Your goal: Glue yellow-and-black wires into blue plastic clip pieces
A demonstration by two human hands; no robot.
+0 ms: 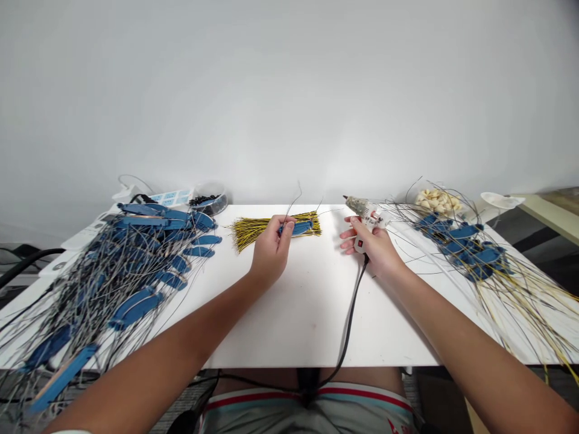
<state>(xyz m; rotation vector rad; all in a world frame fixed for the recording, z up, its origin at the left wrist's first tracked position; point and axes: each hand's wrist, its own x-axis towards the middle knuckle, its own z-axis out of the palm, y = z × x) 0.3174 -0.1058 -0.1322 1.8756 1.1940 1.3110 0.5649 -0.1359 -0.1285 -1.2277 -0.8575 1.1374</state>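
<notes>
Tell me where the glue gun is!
In the head view, the glue gun is in the right hand, between the yellow bundle on the left and the cream pieces on the right.

The tabletop is smooth and white with a faint sheen. The wall behind looks matt and even. On the left, the blue pieces look like matt plastic, among thin grey wires. The hot glue gun has a pale plastic body, its front part blotchy and rough-looking. The far-left bowl looks like clear, glossy plastic. The shorts are soft grey cloth.
</notes>
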